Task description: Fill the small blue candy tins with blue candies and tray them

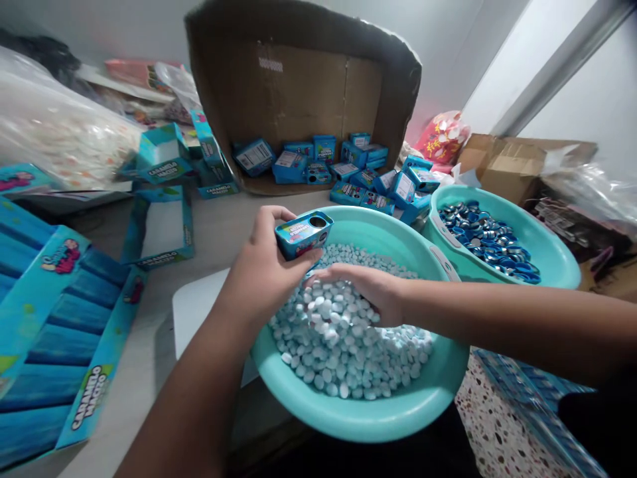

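My left hand [263, 265] grips a small blue box [303, 234] with a round hole in its top, holding it over a turquoise basin [378, 415]. The basin is heaped with small pale blue and white candy tablets [343, 358]. My right hand [363, 289] reaches in from the right and rests in the tablets, fingers curled down into the heap just under the box. What the right fingers hold is hidden.
A second turquoise basin [552, 249] of blue and silver caps sits at the right. Several filled small blue boxes [358, 176] lie in and before an open cardboard carton [298, 86]. Blue display trays [64, 332] lie at left. Plastic bags [54, 133] sit behind.
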`<state>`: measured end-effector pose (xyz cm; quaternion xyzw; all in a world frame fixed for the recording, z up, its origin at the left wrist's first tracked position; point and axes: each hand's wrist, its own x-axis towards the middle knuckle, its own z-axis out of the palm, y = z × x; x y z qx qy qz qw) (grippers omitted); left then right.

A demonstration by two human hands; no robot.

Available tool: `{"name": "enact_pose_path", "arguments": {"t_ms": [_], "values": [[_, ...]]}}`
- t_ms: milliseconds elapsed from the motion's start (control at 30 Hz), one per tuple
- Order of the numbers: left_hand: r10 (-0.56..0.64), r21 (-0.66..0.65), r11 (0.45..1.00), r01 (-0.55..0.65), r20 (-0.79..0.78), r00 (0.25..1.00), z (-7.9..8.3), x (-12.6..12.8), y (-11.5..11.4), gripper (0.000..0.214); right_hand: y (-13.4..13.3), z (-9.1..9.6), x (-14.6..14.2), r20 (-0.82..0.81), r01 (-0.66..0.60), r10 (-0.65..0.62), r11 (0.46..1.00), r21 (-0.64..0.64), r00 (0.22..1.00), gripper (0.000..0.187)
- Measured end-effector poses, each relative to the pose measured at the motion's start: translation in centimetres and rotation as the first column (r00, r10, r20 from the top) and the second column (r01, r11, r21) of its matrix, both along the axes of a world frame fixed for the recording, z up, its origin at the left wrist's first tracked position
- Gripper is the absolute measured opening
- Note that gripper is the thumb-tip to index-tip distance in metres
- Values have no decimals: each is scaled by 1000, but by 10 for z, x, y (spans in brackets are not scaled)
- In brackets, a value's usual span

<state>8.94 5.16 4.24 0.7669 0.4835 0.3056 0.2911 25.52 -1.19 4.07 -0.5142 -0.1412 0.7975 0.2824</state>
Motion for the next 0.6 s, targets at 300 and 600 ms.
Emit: {"name": "enact_pose_path", "arguments": {"t_ms": [300, 600], "values": [[-188, 0, 982, 190, -140, 972, -2, 1, -7, 51, 5, 36, 23, -116, 507, -508, 760, 405, 854, 19], [-443, -72, 892, 445, 43, 895, 4, -5, -8, 39, 37, 39, 18, -218, 553, -605, 448, 702, 766, 25]]}}
